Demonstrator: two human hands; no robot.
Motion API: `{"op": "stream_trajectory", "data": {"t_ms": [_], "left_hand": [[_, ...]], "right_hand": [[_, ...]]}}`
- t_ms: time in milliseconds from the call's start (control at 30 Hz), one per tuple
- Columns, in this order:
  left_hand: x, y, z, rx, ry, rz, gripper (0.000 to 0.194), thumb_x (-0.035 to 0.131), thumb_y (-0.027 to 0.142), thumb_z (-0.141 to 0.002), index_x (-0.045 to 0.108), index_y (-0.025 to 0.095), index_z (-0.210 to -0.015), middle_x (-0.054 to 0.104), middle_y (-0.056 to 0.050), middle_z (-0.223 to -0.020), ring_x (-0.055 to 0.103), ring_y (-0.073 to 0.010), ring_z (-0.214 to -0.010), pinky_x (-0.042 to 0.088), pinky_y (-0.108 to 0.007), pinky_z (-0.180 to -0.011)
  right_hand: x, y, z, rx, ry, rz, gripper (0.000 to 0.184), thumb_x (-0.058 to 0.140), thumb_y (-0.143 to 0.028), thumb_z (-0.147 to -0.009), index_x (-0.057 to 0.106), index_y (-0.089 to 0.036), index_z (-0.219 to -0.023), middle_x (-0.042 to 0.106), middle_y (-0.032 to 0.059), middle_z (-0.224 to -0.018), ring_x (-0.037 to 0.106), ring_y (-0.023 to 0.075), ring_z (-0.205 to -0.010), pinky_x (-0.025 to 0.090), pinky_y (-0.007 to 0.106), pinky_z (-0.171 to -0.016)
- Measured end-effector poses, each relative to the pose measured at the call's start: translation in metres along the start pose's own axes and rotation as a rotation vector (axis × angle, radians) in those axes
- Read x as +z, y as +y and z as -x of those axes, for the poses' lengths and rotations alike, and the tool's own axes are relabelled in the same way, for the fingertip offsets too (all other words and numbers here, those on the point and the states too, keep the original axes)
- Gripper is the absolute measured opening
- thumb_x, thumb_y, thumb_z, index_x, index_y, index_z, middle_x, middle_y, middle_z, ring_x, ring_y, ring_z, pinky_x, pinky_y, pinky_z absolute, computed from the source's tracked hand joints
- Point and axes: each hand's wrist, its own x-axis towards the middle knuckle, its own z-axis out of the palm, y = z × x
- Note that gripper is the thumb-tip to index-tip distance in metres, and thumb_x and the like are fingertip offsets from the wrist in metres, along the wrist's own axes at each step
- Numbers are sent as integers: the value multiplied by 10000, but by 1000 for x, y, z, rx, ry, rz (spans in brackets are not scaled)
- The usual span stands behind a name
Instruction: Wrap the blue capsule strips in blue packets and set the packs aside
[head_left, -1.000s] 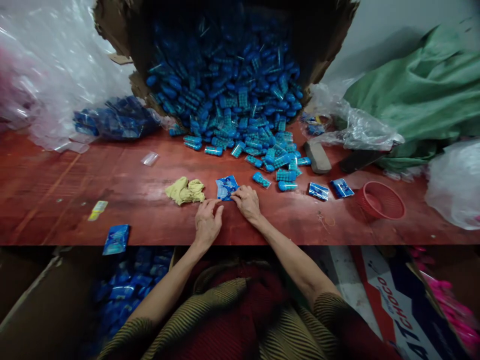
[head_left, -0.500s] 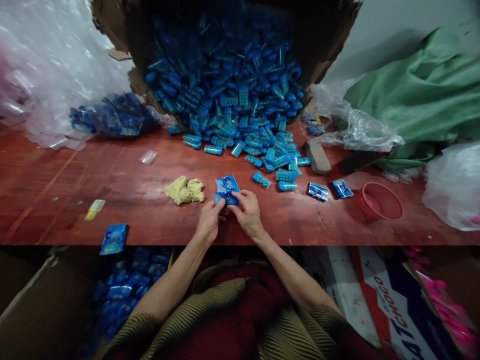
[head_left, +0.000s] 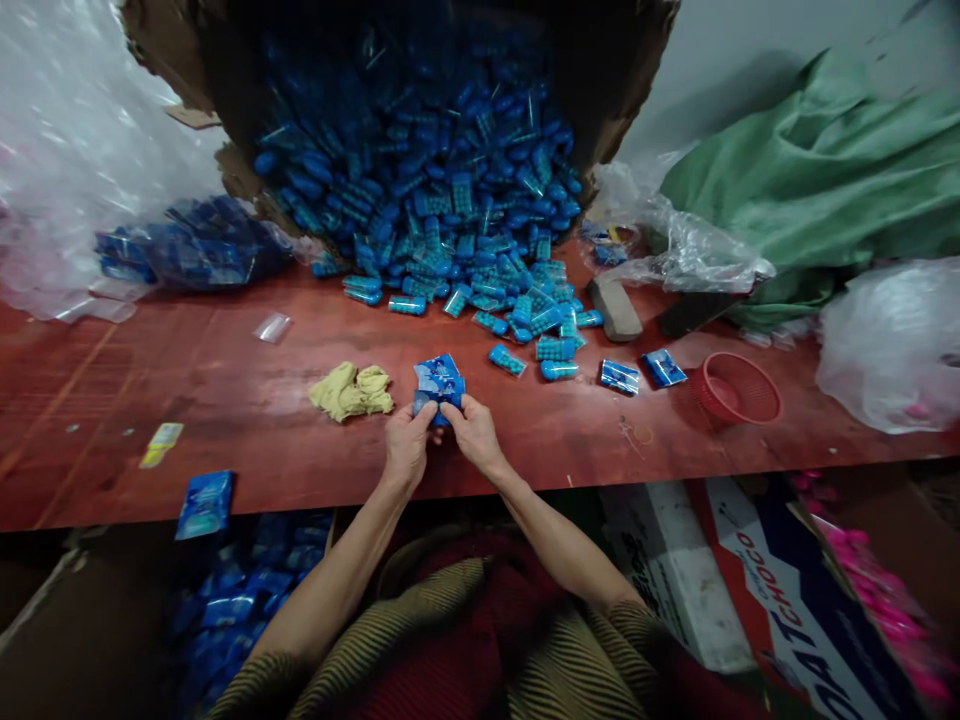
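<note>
My left hand (head_left: 407, 445) and my right hand (head_left: 472, 432) meet over the red table (head_left: 225, 400), both pinching the near edge of a small blue packet (head_left: 439, 382). The fingers of both hands are closed on it. A crumpled yellow cloth (head_left: 351, 390) lies just left of the packet. Behind it, a heap of blue capsule-shaped pieces (head_left: 442, 210) spills out of a tipped cardboard box (head_left: 622, 80) onto the table. Two more blue packets (head_left: 619, 376) lie to the right.
A small red basket (head_left: 736, 388) stands at the right. Clear plastic bags (head_left: 75, 150) pile up at the left, green sheeting (head_left: 817, 170) at the back right. One blue packet (head_left: 205, 503) hangs over the front edge, above a box of packets (head_left: 240, 600) on the floor.
My hands have come together and taken hold of the blue packet that lay flat on the table. The view has tilted and shifted a little to the right.
</note>
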Motion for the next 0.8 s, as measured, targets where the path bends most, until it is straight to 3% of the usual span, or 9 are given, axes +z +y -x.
{"op": "stream_trajectory", "data": {"t_ms": [167, 367, 467, 600, 700, 800], "left_hand": [[6, 0, -2, -36, -1, 34, 341, 748, 382, -500, 570, 125, -637, 559, 36, -489, 457, -57, -362, 352, -176, -353], [6, 3, 2, -63, -41, 26, 367, 760, 400, -488, 569, 127, -643, 553, 38, -483, 467, -65, -372, 367, -179, -356], [0, 5, 7, -23, -81, -55, 347, 760, 380, -519, 604, 121, -689, 591, 20, -542, 527, -84, -440, 411, -184, -391], [-2, 2, 12, 50, -13, -88, 329, 746, 398, -566, 600, 128, -685, 584, 28, -539, 509, -76, -425, 420, -192, -401], [2, 0, 13, -15, 10, -24, 359, 749, 424, -563, 586, 129, -687, 575, 33, -526, 486, -71, -390, 404, -197, -386], [2, 5, 14, -123, -93, 14, 378, 762, 426, -559, 591, 124, -708, 581, 20, -526, 512, -84, -409, 405, -198, -393]], "right_hand": [[3, -2, 4, -10, 65, 63, 274, 448, -410, -830, 432, -204, -650, 464, -48, -578, 428, 105, -545, 338, 218, -527], [1, 0, 5, 8, 38, 4, 279, 448, -419, -832, 434, -206, -652, 484, -47, -573, 455, 105, -534, 369, 214, -526], [-6, -1, 3, -14, 16, -45, 232, 523, -396, -784, 495, -194, -673, 505, -42, -620, 449, 107, -582, 394, 222, -584], [-8, -4, 4, 21, -52, -152, 226, 570, -398, -743, 531, -190, -663, 513, -43, -608, 448, 108, -573, 394, 225, -569], [-6, -7, 6, 59, 4, -123, 280, 540, -425, -761, 484, -198, -607, 481, -48, -558, 428, 105, -546, 364, 219, -531], [-7, -6, 4, 61, 21, -90, 285, 512, -427, -773, 474, -197, -609, 462, -49, -561, 411, 101, -548, 340, 216, -526]]}}
